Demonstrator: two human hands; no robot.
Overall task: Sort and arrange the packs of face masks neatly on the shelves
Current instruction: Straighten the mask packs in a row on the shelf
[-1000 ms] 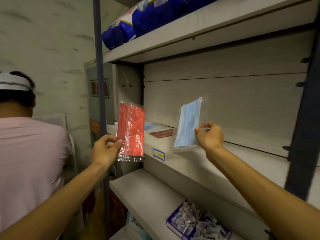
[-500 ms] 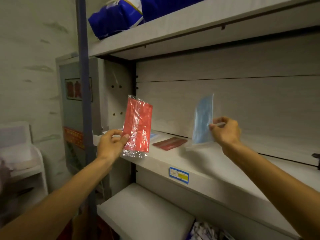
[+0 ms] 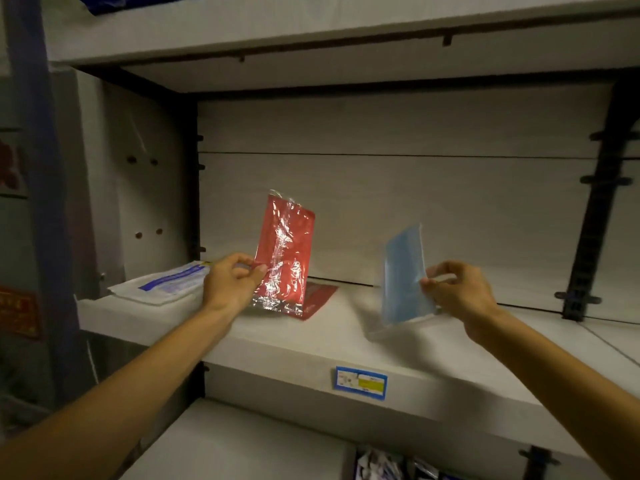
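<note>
- The left hand (image 3: 232, 285) is pinching a red mask pack (image 3: 284, 252) by its lower left edge, thumb in front and fingers curled behind it.
- That red pack stands nearly upright, tipped a bit to the right, over the middle shelf (image 3: 311, 344). Its clear wrapper is crinkly and catches a lot of glare down the centre seam, and the bottom strip looks silvery. Can't tell if its bottom edge actually touches the shelf.
- Right behind and under it, a second red pack (image 3: 317, 301) lies flat on the shelf, only its right part showing.
- The right hand (image 3: 457, 294) is pinching a blue mask pack (image 3: 403, 275) by its right edge, fingertips closed on it. The pack is pale blue inside a clear sleeve, held upright and turned partly edge-on, so it looks narrow. The sleeve's lower corner hangs just above the shelf surface.
- The two hands are well apart, each with its own pack, both over the same shelf.
- At the far left of the shelf there's a flat white packet with blue print (image 3: 162, 284), just beside the left hand.
- A blue and yellow price tag (image 3: 361, 382) is stuck on the shelf's front edge.
- The lower shelf (image 3: 242, 445) shows some small wrapped packs (image 3: 384, 467) at the bottom edge, too cut off to read.
</note>
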